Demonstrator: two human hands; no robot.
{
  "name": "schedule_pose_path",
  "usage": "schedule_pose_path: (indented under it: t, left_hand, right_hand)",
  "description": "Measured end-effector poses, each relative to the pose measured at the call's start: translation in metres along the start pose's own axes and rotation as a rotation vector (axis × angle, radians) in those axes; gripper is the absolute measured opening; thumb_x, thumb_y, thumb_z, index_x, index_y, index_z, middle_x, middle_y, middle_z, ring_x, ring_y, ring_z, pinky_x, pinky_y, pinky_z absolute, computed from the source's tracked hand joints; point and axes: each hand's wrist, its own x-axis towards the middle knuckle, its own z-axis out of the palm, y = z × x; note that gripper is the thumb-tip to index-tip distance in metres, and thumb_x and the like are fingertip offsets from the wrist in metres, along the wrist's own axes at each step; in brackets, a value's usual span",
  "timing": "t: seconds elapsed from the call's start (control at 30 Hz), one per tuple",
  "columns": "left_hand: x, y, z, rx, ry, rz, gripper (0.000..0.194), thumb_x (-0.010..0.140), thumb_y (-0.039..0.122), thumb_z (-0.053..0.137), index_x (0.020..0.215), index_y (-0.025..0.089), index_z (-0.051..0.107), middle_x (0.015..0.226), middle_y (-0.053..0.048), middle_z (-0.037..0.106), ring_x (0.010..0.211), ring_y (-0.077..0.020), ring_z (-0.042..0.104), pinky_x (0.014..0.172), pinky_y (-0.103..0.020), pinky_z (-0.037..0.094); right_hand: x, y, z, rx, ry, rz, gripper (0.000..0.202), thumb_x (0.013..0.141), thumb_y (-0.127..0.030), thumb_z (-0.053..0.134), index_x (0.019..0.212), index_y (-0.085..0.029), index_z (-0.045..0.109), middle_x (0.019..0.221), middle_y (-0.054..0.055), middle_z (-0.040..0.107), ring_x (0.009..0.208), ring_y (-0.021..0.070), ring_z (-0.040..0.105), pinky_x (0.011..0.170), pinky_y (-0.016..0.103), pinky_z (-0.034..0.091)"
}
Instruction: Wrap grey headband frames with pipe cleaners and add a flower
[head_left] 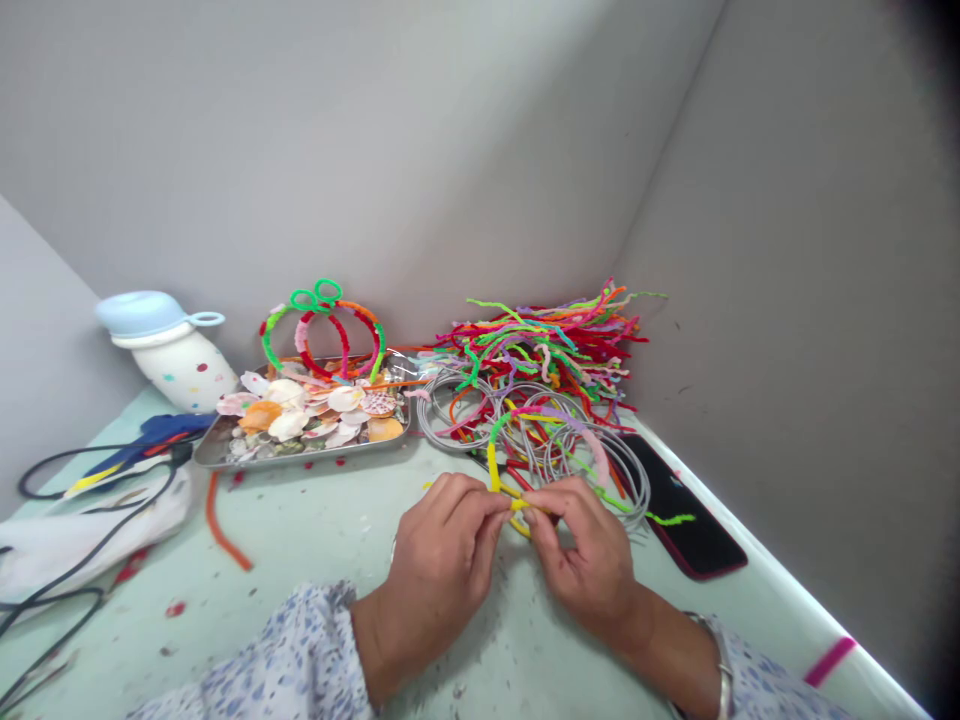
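My left hand (442, 560) pinches the yellow part of a multicoloured fuzzy pipe-cleaner hoop (493, 462) between thumb and forefinger. Close beside it, my right hand (589, 560) grips the same yellow part, fingertips almost touching the left ones. From there the hoop arcs upward through green, pink and purple to a pale pink end (598, 455). Behind the hands lie coils of grey wire (634, 475) and red-handled pliers (517, 476), partly hidden by the hoop and fingers.
A metal tray (300, 462) of shells, with wrapped hoops (379, 345) on it, stands behind at left, beside a white bottle (184, 365). Piled pipe cleaners (547, 340) lie at the back. A phone (686, 515) rests at right; black cables (97, 560) and an orange strip (219, 530) lie left.
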Motion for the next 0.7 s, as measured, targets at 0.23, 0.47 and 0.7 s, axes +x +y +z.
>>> schedule_pose_path:
  t: [0.23, 0.47, 0.7]
  left_hand:
    - [0.004, 0.012, -0.002, -0.116, -0.043, -0.254, 0.014, 0.091, 0.022, 0.049, 0.084, 0.019, 0.061, 0.078, -0.003, 0.058, 0.075, -0.0167, 0.054, 0.068, -0.027, 0.041]
    - [0.009, 0.015, -0.003, -0.289, -0.098, -0.455, 0.016, 0.089, 0.025, 0.052, 0.079, 0.019, 0.063, 0.076, -0.001, 0.057, 0.069, -0.0148, 0.052, 0.063, -0.025, 0.038]
    - [0.012, 0.013, -0.004, -0.311, -0.119, -0.506, 0.018, 0.087, 0.027, 0.052, 0.075, 0.019, 0.064, 0.073, -0.001, 0.056, 0.067, -0.0147, 0.051, 0.062, -0.025, 0.036]
  right_hand:
    - [-0.001, -0.001, 0.0, -0.093, 0.023, -0.061, 0.017, 0.086, -0.012, 0.053, 0.101, -0.018, 0.056, 0.083, 0.005, 0.063, 0.075, 0.0159, 0.062, 0.062, 0.027, 0.05]
    - [0.0, 0.002, 0.0, -0.123, 0.002, -0.077, 0.016, 0.086, -0.012, 0.053, 0.101, -0.018, 0.056, 0.083, 0.005, 0.064, 0.074, 0.0158, 0.062, 0.061, 0.027, 0.05]
    - [0.0, 0.004, 0.001, -0.133, -0.012, -0.082, 0.015, 0.087, -0.013, 0.052, 0.1, -0.018, 0.057, 0.083, 0.005, 0.064, 0.073, 0.0155, 0.063, 0.062, 0.027, 0.051]
